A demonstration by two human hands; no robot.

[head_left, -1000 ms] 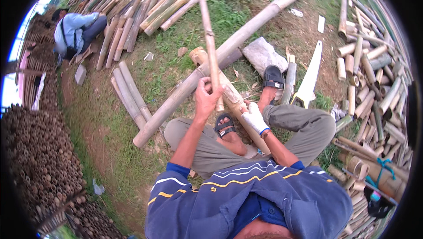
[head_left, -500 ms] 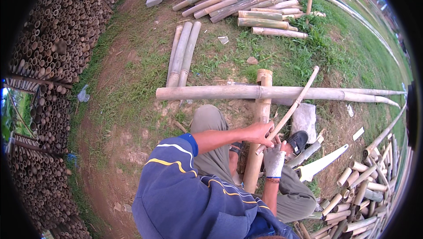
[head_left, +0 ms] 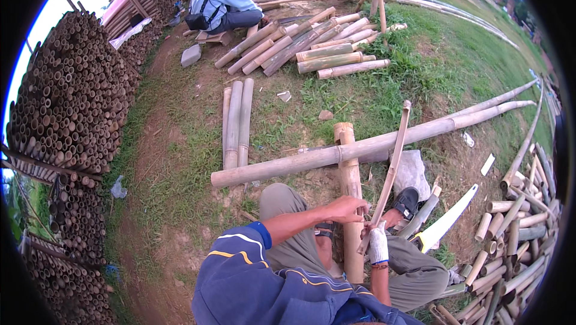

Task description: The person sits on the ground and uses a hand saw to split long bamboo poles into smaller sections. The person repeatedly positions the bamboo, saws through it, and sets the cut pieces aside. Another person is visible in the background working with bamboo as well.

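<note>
The bare left hand (head_left: 347,208) is closed over the upper part of a short upright bamboo section (head_left: 349,205) that stands between the person's knees, its top end leaning against a long bamboo pole (head_left: 360,148) lying across the grass. The right hand (head_left: 378,244), in a white glove, is wrapped around the lower end of a thin split bamboo strip (head_left: 393,166) that slants up and to the right, crossing over the long pole; the strip's foot seems to meet the short section near the left hand, though the fingers hide the exact contact. A black sandal (head_left: 408,202) shows just right of the strip, beside a grey stone (head_left: 414,172). On the grass to the left lie 3 cut poles (head_left: 236,124) side by side. Stacked bamboo ends (head_left: 66,103) fill the left edge, and another person (head_left: 219,4) sits by a heap of poles (head_left: 312,46) at the top.
</note>
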